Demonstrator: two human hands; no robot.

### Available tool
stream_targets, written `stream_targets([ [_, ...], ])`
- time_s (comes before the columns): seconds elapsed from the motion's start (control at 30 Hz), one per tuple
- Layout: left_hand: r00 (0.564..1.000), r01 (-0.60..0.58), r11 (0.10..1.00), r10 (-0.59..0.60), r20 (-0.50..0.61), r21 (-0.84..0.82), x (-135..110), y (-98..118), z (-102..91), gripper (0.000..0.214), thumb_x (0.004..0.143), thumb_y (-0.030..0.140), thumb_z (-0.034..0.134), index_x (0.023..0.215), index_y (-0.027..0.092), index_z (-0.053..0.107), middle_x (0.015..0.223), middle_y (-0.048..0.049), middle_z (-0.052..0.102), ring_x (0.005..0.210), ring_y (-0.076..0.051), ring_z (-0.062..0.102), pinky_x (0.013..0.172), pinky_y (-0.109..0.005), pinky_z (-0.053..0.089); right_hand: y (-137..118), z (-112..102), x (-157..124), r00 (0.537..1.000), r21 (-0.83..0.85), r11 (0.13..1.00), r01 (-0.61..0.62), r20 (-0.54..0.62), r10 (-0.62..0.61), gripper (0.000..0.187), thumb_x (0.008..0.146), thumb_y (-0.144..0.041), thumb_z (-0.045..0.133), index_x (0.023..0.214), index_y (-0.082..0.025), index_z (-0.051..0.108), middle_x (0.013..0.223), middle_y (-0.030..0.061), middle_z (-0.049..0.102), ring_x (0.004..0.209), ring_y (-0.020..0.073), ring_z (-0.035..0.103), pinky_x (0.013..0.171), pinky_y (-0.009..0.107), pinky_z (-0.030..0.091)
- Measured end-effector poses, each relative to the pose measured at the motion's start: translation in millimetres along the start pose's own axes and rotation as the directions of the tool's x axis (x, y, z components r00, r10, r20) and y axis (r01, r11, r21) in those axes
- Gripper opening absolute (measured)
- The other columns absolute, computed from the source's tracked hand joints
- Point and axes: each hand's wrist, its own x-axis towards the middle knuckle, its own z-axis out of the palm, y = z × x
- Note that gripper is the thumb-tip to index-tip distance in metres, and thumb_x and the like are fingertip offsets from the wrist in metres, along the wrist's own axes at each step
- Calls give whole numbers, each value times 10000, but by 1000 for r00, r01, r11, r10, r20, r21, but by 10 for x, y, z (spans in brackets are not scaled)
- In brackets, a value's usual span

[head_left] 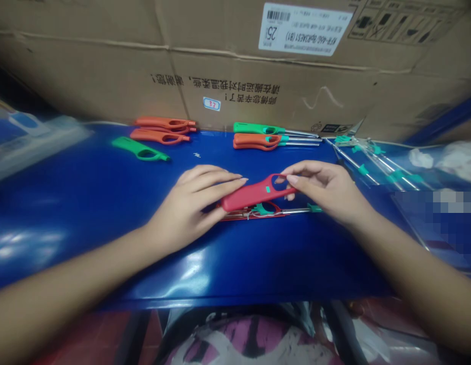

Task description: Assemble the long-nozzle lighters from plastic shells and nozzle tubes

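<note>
A red lighter handle shell (254, 194) is held between both hands just above the blue table (106, 203). My left hand (193, 200) grips its left end with fingers and thumb closed round it. My right hand (326, 190) pinches the looped right end. Under the shell lies the other half (266, 212) with green inner parts and a metal tube pointing right.
Two orange shells (163, 129) and a green shell (140, 149) lie at the back left. Assembled green and orange lighters (266, 136) lie at the back centre. Several metal tubes with green fittings (372, 162) lie at the right. A cardboard box (235, 66) walls the back.
</note>
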Motion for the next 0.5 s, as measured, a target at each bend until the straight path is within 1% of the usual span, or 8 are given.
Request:
stream_targets([
  [0.03, 1000, -14, 999, 14, 2, -36, -5, -4, 1, 347, 990, 229, 577, 1335, 248, 611, 1240, -73, 702, 1153, -230, 625, 1015, -416, 501, -6, 0, -4, 1000, 22, 1000, -8, 19, 8, 193, 858, -378, 743, 970, -222, 720, 941, 40, 743, 657, 144, 677, 678, 343, 630],
  [0.1, 1000, -15, 997, 17, 14, -80, -18, -7, 15, 373, 978, 254, 609, 1350, 229, 606, 1210, -77, 711, 1097, -209, 650, 974, -371, 529, -5, 15, -11, 999, 56, 998, -12, 42, 9, 203, 861, -348, 740, 1016, -217, 726, 1021, 52, 747, 719, 147, 695, 669, 321, 639],
  [0.17, 999, 0, 996, 3, 36, -92, -29, 0, 34, 452, 935, 327, 683, 1363, 209, 597, 1204, -85, 707, 1080, -211, 653, 959, -356, 541, 3, 42, -16, 998, 79, 997, -13, 55, 8, 218, 865, -332, 734, 1042, -205, 721, 1070, 63, 744, 781, 154, 706, 677, 308, 646],
  [0.23, 999, 15, 995, -11, 47, -97, -35, 15, 47, 495, 906, 377, 717, 1350, 186, 608, 1183, -92, 707, 1068, -214, 654, 950, -348, 546, 13, 67, -20, 997, 74, 997, -20, 73, 15, 221, 879, -329, 718, 1054, -194, 715, 1079, 66, 742, 797, 152, 706, 692, 305, 648],
  [0.33, 999, 32, 995, -28, 47, -95, -29, 36, 47, 405, 941, 359, 671, 1297, 168, 644, 1121, -92, 717, 1024, -202, 665, 915, -325, 555, 25, 77, -30, 995, 24, 1000, -18, 102, 15, 256, 905, -355, 683, 1102, -194, 705, 1097, 71, 734, 792, 153, 699, 707, 320, 639],
  [0.4, 998, 38, 996, -34, 48, -84, -19, 40, 35, 361, 960, 342, 636, 1274, 164, 659, 1101, -95, 721, 1010, -201, 669, 900, -321, 557, 33, 64, -39, 990, -58, 998, 39, 141, -30, 319, 896, -372, 692, 1160, -193, 698, 1127, 84, 716, 814, 164, 689, 719, 331, 623],
  [0.47, 998, 35, 997, -30, 64, -72, -7, 35, 17, 351, 967, 343, 616, 1268, 167, 663, 1108, -99, 722, 1013, -209, 669, 901, -330, 555, 45, 44, -47, 971, -199, 964, 175, 195, -136, 373, 871, -363, 723, 1205, -199, 696, 1136, 90, 695, 864, 181, 676, 753, 341, 601],
  [0.5, 997, 31, 997, -26, 76, -65, -2, 30, 7, 348, 969, 345, 608, 1265, 171, 665, 1115, -101, 723, 1016, -214, 668, 904, -338, 553, 53, 35, -49, 953, -273, 927, 259, 227, -200, 385, 861, -349, 737, 1217, -206, 696, 1126, 89, 687, 892, 189, 669, 779, 348, 589],
])
